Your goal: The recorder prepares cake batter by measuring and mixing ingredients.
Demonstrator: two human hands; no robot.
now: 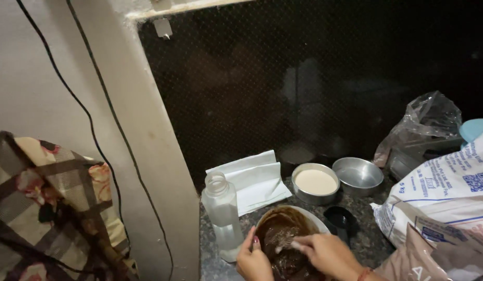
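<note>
A white bowl (315, 218) full of dark brown batter sits at the bottom centre on the speckled counter (366, 237). My left hand (253, 258) grips the bowl's near-left rim. My right hand (327, 253) reaches over the batter and holds a whisk (287, 243) that dips into it; most of the whisk is hidden by batter and fingers. A clear plastic bottle (221, 216), open at the top, stands just left of the bowl.
Behind the bowl lie folded white paper (254, 179), a round metal tin lined with paper (315, 183) and an empty metal tin (357, 176). A black measuring cup (339, 218) sits right of the bowl. A white printed sack (444, 205) and a plastic bag (421, 130) crowd the right. Patterned cloth (54, 208) hangs left.
</note>
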